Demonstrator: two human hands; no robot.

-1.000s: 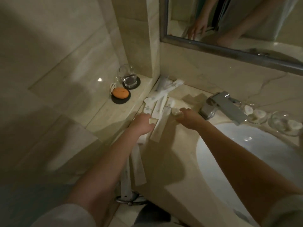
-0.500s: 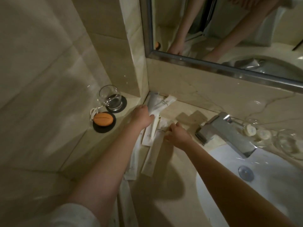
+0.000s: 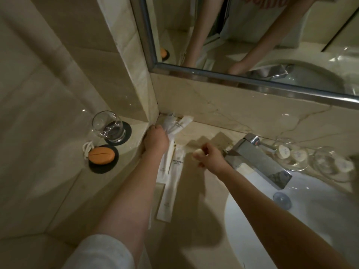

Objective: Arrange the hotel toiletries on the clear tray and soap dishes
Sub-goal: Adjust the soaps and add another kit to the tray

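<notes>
Low in the frame, two forearms reach up from the bottom edge, beside the white basin [image 3: 252, 230] at lower right. At centre, long white sachets [image 3: 168, 183] lie on the marble counter [image 3: 194, 220]. The right hand [image 3: 210, 159] pinches a small round soap [image 3: 199, 152] above the counter, just left of the tap [image 3: 258, 162]. The left hand [image 3: 155, 140] curls over the sachets' upper ends at the wall corner; whether it grips them I cannot tell. At right, two glass soap dishes [image 3: 300, 166] hold round soaps. At left stands a tumbler [image 3: 107, 125].

White sachets [image 3: 168, 193] lie flat; round soaps [image 3: 283, 151] sit in glass dishes [image 3: 303, 165].
</notes>
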